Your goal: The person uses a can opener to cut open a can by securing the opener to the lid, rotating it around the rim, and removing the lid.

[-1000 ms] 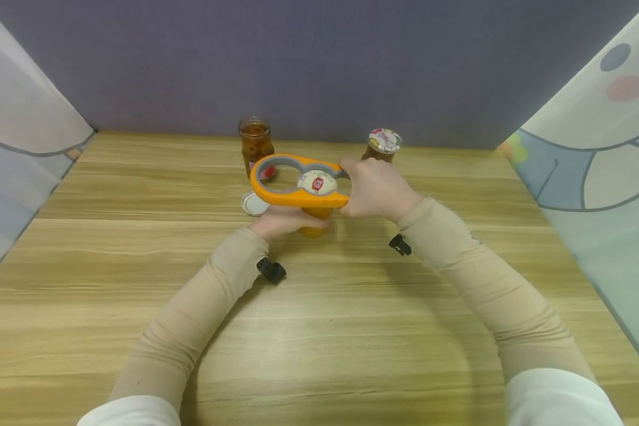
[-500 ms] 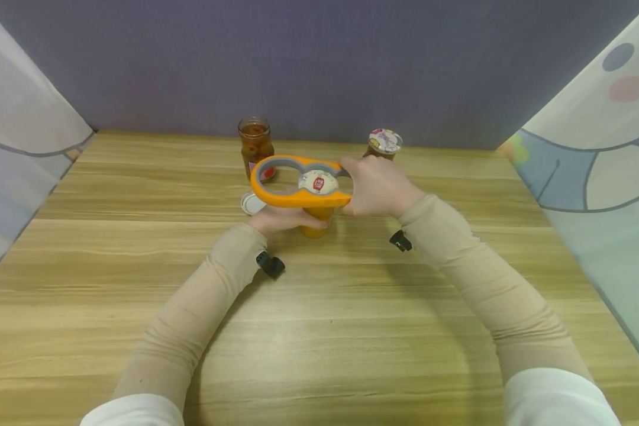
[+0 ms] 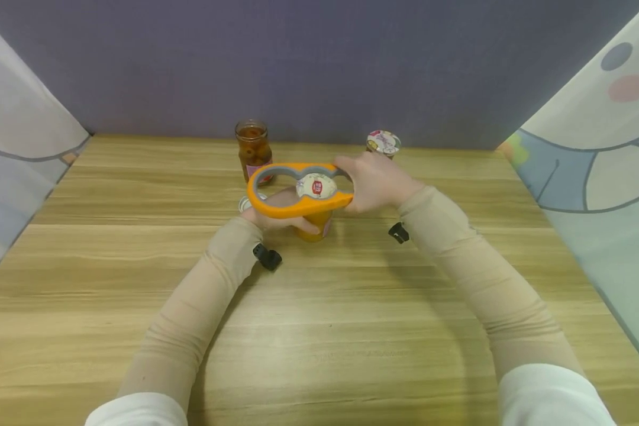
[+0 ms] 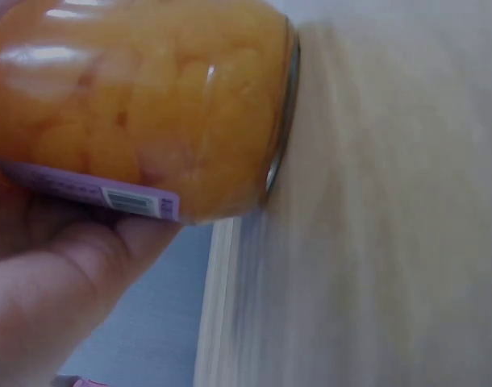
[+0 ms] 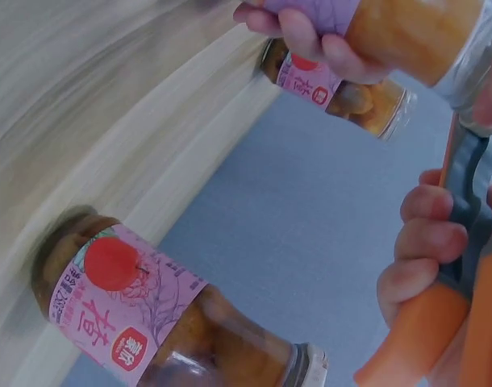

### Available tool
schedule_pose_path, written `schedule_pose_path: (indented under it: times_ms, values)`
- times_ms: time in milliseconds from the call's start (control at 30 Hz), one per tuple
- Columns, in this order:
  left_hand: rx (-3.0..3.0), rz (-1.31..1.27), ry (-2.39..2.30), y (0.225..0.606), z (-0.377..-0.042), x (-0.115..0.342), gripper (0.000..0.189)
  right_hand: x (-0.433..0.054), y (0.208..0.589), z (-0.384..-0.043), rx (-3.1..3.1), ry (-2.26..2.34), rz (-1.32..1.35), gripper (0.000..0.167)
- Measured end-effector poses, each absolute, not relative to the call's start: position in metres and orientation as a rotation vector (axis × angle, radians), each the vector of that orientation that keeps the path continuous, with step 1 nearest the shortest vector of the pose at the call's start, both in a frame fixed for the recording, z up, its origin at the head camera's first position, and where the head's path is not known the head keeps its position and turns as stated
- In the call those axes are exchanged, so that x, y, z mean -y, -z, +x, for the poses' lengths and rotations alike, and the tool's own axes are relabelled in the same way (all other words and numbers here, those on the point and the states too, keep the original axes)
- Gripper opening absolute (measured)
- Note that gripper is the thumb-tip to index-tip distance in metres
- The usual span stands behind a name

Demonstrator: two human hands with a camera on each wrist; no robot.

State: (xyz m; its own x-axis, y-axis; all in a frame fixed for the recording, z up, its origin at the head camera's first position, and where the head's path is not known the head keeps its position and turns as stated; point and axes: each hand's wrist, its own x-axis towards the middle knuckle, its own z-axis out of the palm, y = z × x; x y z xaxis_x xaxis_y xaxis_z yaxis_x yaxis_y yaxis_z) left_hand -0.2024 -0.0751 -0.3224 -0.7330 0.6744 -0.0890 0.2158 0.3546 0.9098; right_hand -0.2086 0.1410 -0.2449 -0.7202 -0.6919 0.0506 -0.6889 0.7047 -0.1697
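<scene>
My left hand (image 3: 277, 222) grips a glass jar of orange fruit pieces (image 3: 312, 235), its thumb across the front. A purple label with a barcode shows on this jar (image 4: 149, 105) in the left wrist view. Around the jar's cream lid (image 3: 310, 184), printed in red, sits an orange and grey jar opener (image 3: 293, 209) with several openings. My right hand (image 3: 377, 183) holds the opener's right end, fingers curled round it, as the right wrist view shows on the opener's handle (image 5: 419, 330). The jar's base looks slightly tilted or close to the table; contact cannot be told.
An uncovered jar of brown fruit (image 3: 254, 157) stands at the back left. A loose white lid (image 3: 244, 204) lies near it, partly hidden by the left hand. Behind the right hand stands a jar with a patterned lid (image 3: 383, 142). A grey-blue wall (image 3: 319, 71) closes the table's back.
The opener's left end has swung toward the person, turning about the lid. The left hand has shifted slightly left, and more of the jar's label shows. Both hands keep their hold.
</scene>
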Motion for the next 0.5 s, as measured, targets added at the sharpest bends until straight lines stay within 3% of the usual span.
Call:
schedule_pose_path:
  times_ms: [200, 300, 400, 500]
  values:
    - [-2.107, 0.768, -1.403, 0.319, -0.199, 0.076, 0.095, -0.140, 0.246, -0.210, -2.881, 0.277, -1.182, 0.055]
    - [-2.147, 0.751, -1.406, 0.315, -0.195, 0.077, 0.086, -0.140, 0.245, -0.209, -2.894, 0.275, -1.157, 0.055]
    - [-2.189, 0.787, -1.441, 0.314, -0.188, 0.077, 0.065, -0.138, 0.244, -0.207, -2.911, 0.281, -1.106, 0.054]
    - [-2.234, 0.783, -1.508, 0.314, -0.181, 0.073, 0.059, -0.136, 0.243, -0.202, -2.927, 0.294, -1.043, 0.053]
